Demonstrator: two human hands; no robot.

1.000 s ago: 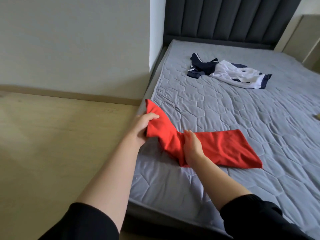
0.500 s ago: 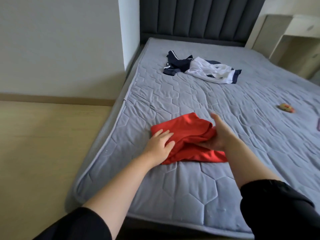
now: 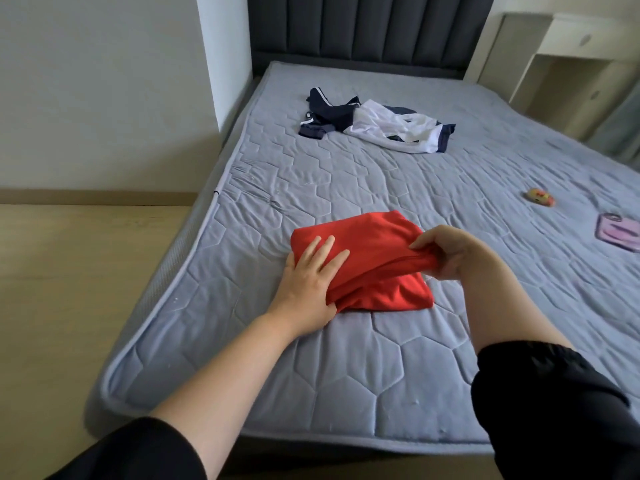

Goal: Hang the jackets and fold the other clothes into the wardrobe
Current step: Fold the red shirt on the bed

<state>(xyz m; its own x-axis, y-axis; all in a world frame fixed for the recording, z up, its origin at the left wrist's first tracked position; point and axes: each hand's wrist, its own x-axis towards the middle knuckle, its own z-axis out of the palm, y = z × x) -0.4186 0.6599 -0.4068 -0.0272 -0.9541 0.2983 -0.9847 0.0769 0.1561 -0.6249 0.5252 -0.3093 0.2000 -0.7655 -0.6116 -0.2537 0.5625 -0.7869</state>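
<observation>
A red garment (image 3: 374,244) lies folded into a rough square on the grey quilted mattress (image 3: 311,375), near its front left part. My left hand (image 3: 308,282) rests flat on the garment's left side with straight fingers. My right hand (image 3: 453,251) pinches the garment's right edge and lifts that fold slightly. A navy and white garment (image 3: 381,124) lies crumpled farther back on the mattress.
A dark padded headboard (image 3: 363,26) stands at the far end. A pale bedside cabinet (image 3: 561,60) is at the back right. A small orange toy (image 3: 540,197) and a purple flat item (image 3: 620,232) lie at the right. Wooden floor (image 3: 69,306) runs along the left.
The red garment went from stretched out long to folded into a compact square. My left hand moved onto its top, and my right hand shifted to pinch its right edge.
</observation>
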